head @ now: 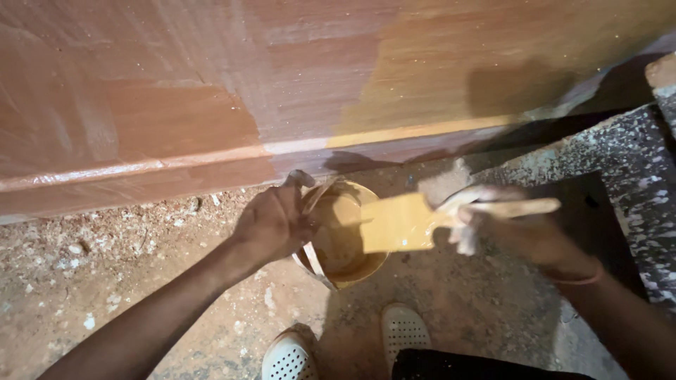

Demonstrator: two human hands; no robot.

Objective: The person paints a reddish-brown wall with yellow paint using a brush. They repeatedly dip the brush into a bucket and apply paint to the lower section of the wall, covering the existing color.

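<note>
My left hand (273, 222) grips the rim and handle of a small round bucket (366, 267) holding yellow-brown paint. My right hand (503, 225) holds a wide flat paintbrush (398, 223) by its pale handle. The brush's paint-soaked bristles hang over the bucket's opening. Both hands are smeared with paint. The bucket is lifted a little above the dirty floor, in front of a large wooden panel (211, 84).
The wooden panel fills the top of the view, reddish-brown on the left and coated yellow-brown on the right (493, 56). Rubble and dust cover the floor (105, 253). My two white perforated shoes (338, 348) stand below the bucket. A speckled dark surface (634, 176) lies at right.
</note>
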